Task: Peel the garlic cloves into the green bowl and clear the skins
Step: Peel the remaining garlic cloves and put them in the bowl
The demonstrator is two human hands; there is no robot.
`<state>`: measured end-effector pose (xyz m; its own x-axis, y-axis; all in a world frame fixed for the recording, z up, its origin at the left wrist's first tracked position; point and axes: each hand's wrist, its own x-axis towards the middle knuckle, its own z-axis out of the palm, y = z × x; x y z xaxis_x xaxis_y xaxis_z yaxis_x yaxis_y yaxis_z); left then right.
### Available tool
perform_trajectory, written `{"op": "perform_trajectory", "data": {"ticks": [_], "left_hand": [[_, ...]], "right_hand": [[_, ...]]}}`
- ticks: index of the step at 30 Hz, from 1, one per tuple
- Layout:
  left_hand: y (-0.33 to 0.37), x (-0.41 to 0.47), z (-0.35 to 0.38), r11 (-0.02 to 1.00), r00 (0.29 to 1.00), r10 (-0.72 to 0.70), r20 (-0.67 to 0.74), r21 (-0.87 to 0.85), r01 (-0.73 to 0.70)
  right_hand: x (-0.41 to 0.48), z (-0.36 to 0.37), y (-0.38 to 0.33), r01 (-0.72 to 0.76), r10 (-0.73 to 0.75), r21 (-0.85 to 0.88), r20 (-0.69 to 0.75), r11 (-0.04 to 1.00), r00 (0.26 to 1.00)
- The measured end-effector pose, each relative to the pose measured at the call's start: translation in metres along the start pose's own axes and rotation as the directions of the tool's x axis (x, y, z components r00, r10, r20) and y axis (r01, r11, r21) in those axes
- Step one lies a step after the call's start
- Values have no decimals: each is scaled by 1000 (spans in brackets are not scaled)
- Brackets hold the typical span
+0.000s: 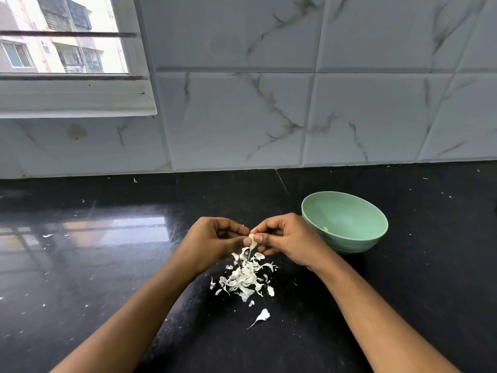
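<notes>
A small pale garlic clove (251,237) is pinched between my left hand (215,238) and my right hand (285,238), held just above the black counter. A thin strip of skin (251,251) hangs down from the clove. Below my hands lies a pile of white garlic skins (246,277), with one loose skin piece (262,316) nearer to me. The green bowl (357,238) stands to the right of my right hand. A pale bit of peeled garlic (325,229) shows inside it; my right hand hides part of its rim.
The black polished counter (107,265) runs back to a white marble-tiled wall (295,117). A window (61,36) with a white sill sits at the upper left. Tiny skin flecks (48,235) are scattered over the counter.
</notes>
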<state>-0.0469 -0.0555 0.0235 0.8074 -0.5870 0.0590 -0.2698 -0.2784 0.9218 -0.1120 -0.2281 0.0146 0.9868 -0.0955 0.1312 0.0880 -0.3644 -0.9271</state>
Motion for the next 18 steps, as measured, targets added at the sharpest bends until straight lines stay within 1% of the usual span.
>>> {"op": "perform_trajectory", "data": {"ticks": [4,6,10,13,18], "left_hand": [[-4,2,3,994,998,-39,-44,-102,34],[-4,2,3,986,997,-52,-48,-161,44],[-4,2,7,986,997,-58,-55,-160,49],[-6,2,10,988,994,-32,-101,-155,16],[-4,-2,13,973,989,19,-149,-226,-52]], "right_hand": [[0,3,0,71,-82,-182,-55,981,995],[-1,4,-1,92,-110,-219,-73,971,991],[-3,7,-4,110,-175,-400,-129,910,976],[-4,14,-4,129,-232,-442,-188,887,954],[-3,23,-2,174,-327,-449,-290,876,899]]}}
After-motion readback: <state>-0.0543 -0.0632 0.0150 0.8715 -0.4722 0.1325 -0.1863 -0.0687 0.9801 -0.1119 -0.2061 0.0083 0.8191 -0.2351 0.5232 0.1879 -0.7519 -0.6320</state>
